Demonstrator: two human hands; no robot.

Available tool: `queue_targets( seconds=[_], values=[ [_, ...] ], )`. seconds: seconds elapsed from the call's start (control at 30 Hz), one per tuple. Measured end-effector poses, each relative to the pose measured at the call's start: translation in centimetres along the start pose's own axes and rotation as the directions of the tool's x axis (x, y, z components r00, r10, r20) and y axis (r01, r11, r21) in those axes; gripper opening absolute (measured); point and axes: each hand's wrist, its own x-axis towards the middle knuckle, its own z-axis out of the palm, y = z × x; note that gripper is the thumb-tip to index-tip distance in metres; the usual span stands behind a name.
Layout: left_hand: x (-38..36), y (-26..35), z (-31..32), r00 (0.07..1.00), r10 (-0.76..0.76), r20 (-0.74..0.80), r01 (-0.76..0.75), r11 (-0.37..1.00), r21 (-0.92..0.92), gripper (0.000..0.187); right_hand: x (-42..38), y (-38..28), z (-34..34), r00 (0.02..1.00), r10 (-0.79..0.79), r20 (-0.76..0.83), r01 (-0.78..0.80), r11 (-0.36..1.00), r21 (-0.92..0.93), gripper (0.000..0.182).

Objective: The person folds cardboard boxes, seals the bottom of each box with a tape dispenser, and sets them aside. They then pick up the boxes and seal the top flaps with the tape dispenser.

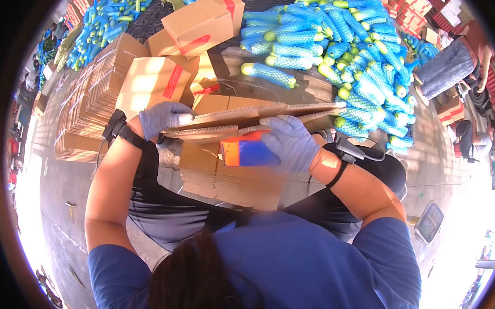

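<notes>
My left hand [164,120], in a grey-blue glove, grips the left end of a partly folded cardboard box [260,112], thumb along its edge. The box stands between my knees with its corrugated edges facing up. My right hand [292,144], gloved too, is closed around an orange and blue tool [247,153] that looks like a tape dispenser. Its fingertips lie by the near edge of the box. The palm hides part of the tool. Below them lies a stack of flat cardboard [230,181].
Taped cartons [200,27] and bundled flat cardboard [100,89] stand at the left. A large heap of green produce in blue netting [365,66] lies ahead right. A small device with a display [429,222] is on the floor at right. Another person's legs [447,66] show far right.
</notes>
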Motion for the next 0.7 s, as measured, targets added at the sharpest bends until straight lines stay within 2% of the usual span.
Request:
queue_targets(
  seconds=[0.03,0.07,0.1,0.13,0.17,0.2,0.27,0.33,0.4,0.43,0.47,0.53,0.57,0.6,0.67,0.7],
  values=[
    [0.1,0.0,0.1,0.997,0.073,0.024,-0.074,0.997,0.011,0.062,0.0,-0.3,0.0,0.994,0.031,0.1,-0.029,0.999,-0.018,0.06],
    [0.0,0.8,0.3,0.997,0.079,0.025,-0.079,0.997,0.009,0.062,0.2,-0.6,-0.3,0.978,0.065,0.199,-0.059,0.998,-0.038,0.063],
    [-0.2,1.8,0.3,0.992,0.116,0.047,-0.124,0.954,0.273,0.052,0.6,-0.8,-0.6,0.977,0.071,0.199,-0.063,0.997,-0.045,0.063],
    [-0.1,2.6,0.2,0.986,0.148,0.077,-0.166,0.839,0.519,0.043,1.2,-0.9,-0.9,0.987,0.024,0.162,-0.018,0.999,-0.034,0.062],
    [0.3,2.5,0.6,0.94,0.33,0.087,-0.291,0.642,0.709,0.028,1.7,-1.2,-1.2,0.992,-0.022,0.123,0.025,0.999,-0.022,0.062],
    [0.6,2.7,0.7,0.937,0.335,0.096,-0.301,0.637,0.71,0.028,2.2,-1.8,-1.0,0.992,-0.011,0.123,0.015,1.0,-0.028,0.062],
    [1.4,3.3,1.0,0.948,0.313,-0.057,-0.157,0.616,0.772,0.021,3.5,-3.3,-0.6,0.987,-0.008,0.163,0.001,0.999,0.044,0.063],
    [2.2,4.8,0.8,0.931,0.358,-0.068,-0.164,0.58,0.798,0.019,5.3,-4.6,-2.4,0.993,-0.011,0.119,0.003,0.998,0.068,0.063],
    [3.4,5.5,0.9,0.931,0.331,-0.155,-0.039,0.511,0.859,0.018,6.7,-5.6,-3.3,0.981,0.013,0.195,-0.046,0.985,0.166,0.064],
    [3.9,6.1,1.1,0.925,0.326,-0.197,-0.012,0.541,0.841,0.022,7.3,-6.4,-4.2,0.977,-0.009,0.211,-0.031,0.982,0.186,0.066],
    [4.3,6.7,1.4,0.925,0.331,-0.187,-0.02,0.534,0.845,0.022,7.6,-7.0,-3.7,0.979,0.002,0.206,-0.04,0.982,0.182,0.066],
    [5.6,8.1,2.0,0.859,0.442,-0.256,-0.093,0.629,0.772,0.026,8.4,-8.5,-2.2,0.981,-0.17,0.088,0.127,0.92,0.37,0.067],
    [6.0,9.1,2.6,0.879,0.395,-0.268,-0.072,0.665,0.744,0.024,9.2,-9.4,-1.9,0.974,-0.2,0.105,0.143,0.907,0.396,0.067],
    [6.4,10.2,3.9,0.902,0.336,-0.271,-0.029,0.674,0.738,0.023,9.8,-10.2,-1.7,0.965,-0.226,0.131,0.153,0.897,0.414,0.067],
    [7.1,10.0,6.6,0.869,0.426,-0.253,-0.09,0.638,0.764,0.02,10.5,-11.2,-0.4,0.972,-0.22,0.087,0.171,0.907,0.385,0.065],
    [8.3,8.0,8.0,0.833,0.452,-0.317,-0.047,0.63,0.775,0.018,10.5,-11.0,0.0,0.975,-0.198,0.098,0.152,0.922,0.355,0.065]
  ],
)
